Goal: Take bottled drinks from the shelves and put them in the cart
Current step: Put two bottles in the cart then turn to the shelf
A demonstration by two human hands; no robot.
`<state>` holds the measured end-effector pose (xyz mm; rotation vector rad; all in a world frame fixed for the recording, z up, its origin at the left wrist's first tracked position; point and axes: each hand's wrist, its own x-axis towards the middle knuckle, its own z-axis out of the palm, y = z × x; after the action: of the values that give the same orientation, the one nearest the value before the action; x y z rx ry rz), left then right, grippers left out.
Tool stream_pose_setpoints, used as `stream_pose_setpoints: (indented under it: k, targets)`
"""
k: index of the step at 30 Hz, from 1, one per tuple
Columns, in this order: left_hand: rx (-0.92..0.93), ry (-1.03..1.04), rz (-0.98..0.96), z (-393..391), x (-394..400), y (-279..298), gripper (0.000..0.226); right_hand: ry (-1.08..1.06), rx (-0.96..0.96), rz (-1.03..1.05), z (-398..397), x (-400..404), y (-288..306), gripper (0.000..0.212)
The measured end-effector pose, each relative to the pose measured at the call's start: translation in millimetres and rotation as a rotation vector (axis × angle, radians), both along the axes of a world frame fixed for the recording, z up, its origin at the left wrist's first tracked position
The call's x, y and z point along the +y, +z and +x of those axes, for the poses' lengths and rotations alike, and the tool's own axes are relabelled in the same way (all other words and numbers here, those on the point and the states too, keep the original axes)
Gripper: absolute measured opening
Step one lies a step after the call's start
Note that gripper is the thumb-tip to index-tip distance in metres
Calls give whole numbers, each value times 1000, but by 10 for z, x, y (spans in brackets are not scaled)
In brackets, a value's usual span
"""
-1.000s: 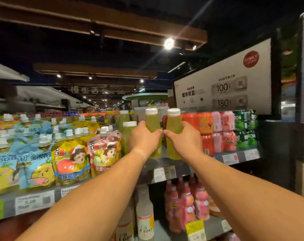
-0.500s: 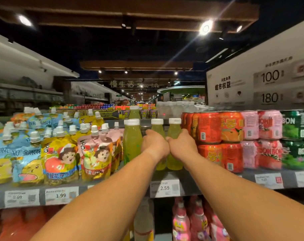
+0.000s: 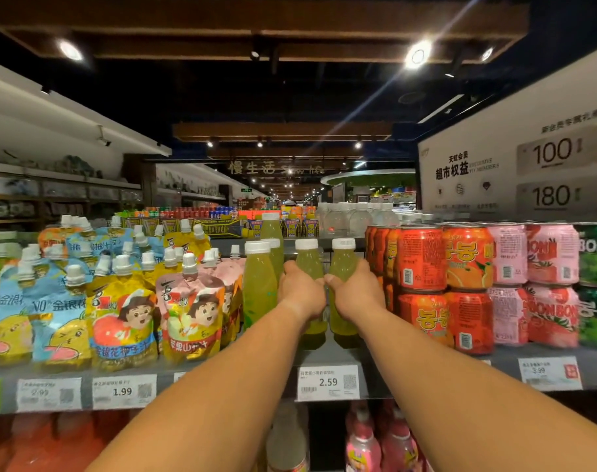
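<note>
hands point(image 3: 329, 294) gripping two green bottles point(image 3: 309, 264) (touching), shelf edge point(image 3: 375, 379) below

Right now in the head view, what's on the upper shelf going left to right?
Spouted juice pouches → free-standing green bottle → left hand gripping a green bottle → right hand gripping another → orange cans → pink cans → green cans.

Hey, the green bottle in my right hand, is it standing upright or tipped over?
Upright. The green bottle stands vertical with its white cap on top and its base down at the shelf, while the right hand grips its middle.
</note>
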<state>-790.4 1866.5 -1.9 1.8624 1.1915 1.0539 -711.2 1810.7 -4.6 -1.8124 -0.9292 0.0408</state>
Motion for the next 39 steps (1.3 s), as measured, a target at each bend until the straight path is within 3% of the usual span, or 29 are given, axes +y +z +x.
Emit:
stream_pose_setpoints:
  k: [10, 17, 22, 26, 32, 35, 39]
  targets:
    - [-32, -21, 28, -7, 68, -88, 70, -46, -34, -42, 12, 25, -52, 62]
    - [68, -8, -20, -34, 19, -55, 84, -78, -56, -83, -39, -10, -69, 70]
    - [141, -4, 47, -141, -168, 4, 67, -82, -100, -103, -177, -187, 24, 68]
    - [185, -54, 119, -336, -413, 106, 68, -83, -158, -117, -392, -470, 140, 62]
    - [268, -82, 297, -1179, -794, 81, 50, -100, -282, -167, -1040, -896, 96, 56]
    - [311, -90, 359, -1953, -884, -88, 36, -35, -308, -205, -1682, -927, -68, 55]
    - [478, 59, 303, -3283, -833, -371, 40, 113, -364, -252, -2777, -852, -325, 48]
